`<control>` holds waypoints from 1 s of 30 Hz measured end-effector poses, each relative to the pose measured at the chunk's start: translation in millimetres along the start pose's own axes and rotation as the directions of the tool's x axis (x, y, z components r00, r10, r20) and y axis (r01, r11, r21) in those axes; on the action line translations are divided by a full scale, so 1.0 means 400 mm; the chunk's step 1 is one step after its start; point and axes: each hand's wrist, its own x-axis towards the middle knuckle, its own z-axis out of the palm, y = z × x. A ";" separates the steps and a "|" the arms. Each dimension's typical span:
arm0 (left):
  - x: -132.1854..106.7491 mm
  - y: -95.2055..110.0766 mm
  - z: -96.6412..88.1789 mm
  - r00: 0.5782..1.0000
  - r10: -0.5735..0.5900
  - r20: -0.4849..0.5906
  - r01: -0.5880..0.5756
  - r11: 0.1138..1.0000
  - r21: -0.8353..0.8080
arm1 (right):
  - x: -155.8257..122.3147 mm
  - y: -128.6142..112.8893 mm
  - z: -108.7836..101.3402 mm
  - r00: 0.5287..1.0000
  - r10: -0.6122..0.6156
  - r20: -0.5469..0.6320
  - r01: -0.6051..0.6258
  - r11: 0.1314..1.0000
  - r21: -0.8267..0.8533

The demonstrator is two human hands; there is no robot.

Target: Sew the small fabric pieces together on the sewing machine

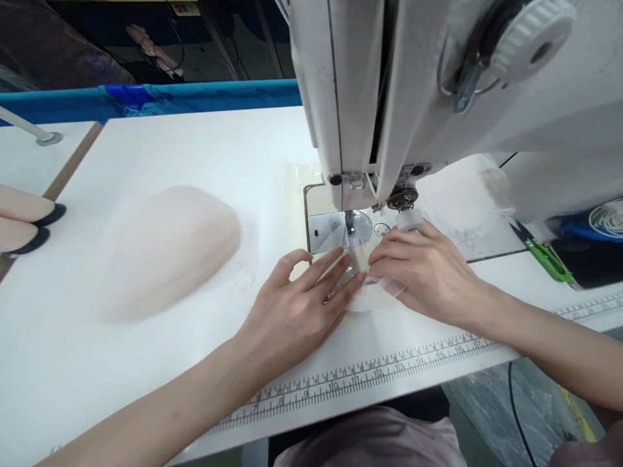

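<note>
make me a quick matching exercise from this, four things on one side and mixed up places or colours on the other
Things:
1. sheer cloth
2. scissors
3. ruler
4. sewing machine

Descriptions:
A. along the near edge of the table
B. green handles
C. at the fingers of the left hand and right hand
D. tall, upper right of the picture

Pairs: 1-C, 2-B, 3-A, 4-D

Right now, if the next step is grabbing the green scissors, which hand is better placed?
Probably the right hand: the green scissors lie to its right. The left hand, fingers on the sheer fabric, is farther off. The right is at that fabric, though, and would have to leave it.
</note>
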 end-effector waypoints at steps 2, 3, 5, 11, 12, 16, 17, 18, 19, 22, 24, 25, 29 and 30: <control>0.005 -0.005 0.005 1.000 -0.013 -0.009 0.013 1.000 -0.011 | 0.001 0.003 0.007 0.999 -0.011 -0.036 0.010 1.000 -0.022; 0.008 -0.008 0.007 1.000 -0.018 -0.014 0.018 1.000 -0.015 | 0.001 0.005 0.010 0.998 -0.017 -0.055 0.015 0.999 -0.037; 0.014 -0.016 0.013 0.999 -0.024 -0.025 0.024 0.999 -0.021 | 0.003 0.010 0.019 0.996 -0.026 -0.090 0.020 0.998 -0.065; 0.027 -0.043 0.036 0.996 -0.053 -0.073 0.050 0.998 -0.039 | 0.014 0.033 0.053 0.985 -0.015 -0.171 -0.006 0.993 -0.120; 0.030 -0.048 0.040 0.995 -0.061 -0.076 0.058 0.998 -0.040 | 0.016 0.037 0.058 0.984 -0.019 -0.178 -0.006 0.991 -0.136; 0.039 -0.063 0.056 0.992 -0.093 -0.083 0.089 0.995 -0.048 | 0.025 0.048 0.071 0.985 -0.015 -0.172 -0.019 0.981 -0.193; 0.041 -0.065 0.058 0.991 -0.100 -0.087 0.096 0.994 -0.046 | 0.026 0.048 0.073 0.985 -0.009 -0.170 -0.026 0.979 -0.203; 0.042 -0.064 0.059 0.990 -0.106 -0.091 0.103 0.994 -0.038 | 0.027 0.048 0.074 0.985 -0.004 -0.170 -0.032 0.977 -0.211; 0.043 -0.062 0.058 0.988 -0.114 -0.100 0.112 0.993 -0.023 | 0.026 0.046 0.074 0.984 -0.002 -0.177 -0.037 0.976 -0.216; 0.043 -0.052 0.050 0.976 -0.171 -0.137 0.175 0.984 0.021 | 0.021 0.039 0.072 0.975 -0.034 -0.219 -0.011 0.979 -0.201; 0.046 -0.049 0.038 0.967 -0.237 -0.095 0.232 0.971 -0.059 | 0.018 0.037 0.068 0.968 -0.037 -0.248 0.001 0.989 -0.147; 0.049 -0.051 0.032 0.959 -0.279 -0.048 0.270 0.953 -0.137 | 0.017 0.037 0.066 0.967 -0.012 -0.254 -0.014 0.995 -0.100; 0.075 -0.077 0.011 0.898 -0.406 0.172 0.439 0.789 -0.429 | 0.024 0.044 0.060 0.954 0.201 -0.223 -0.189 0.979 0.070; 0.083 -0.085 0.010 0.887 -0.412 0.207 0.460 0.756 -0.465 | 0.028 0.046 0.059 0.948 0.234 -0.218 -0.222 0.972 0.078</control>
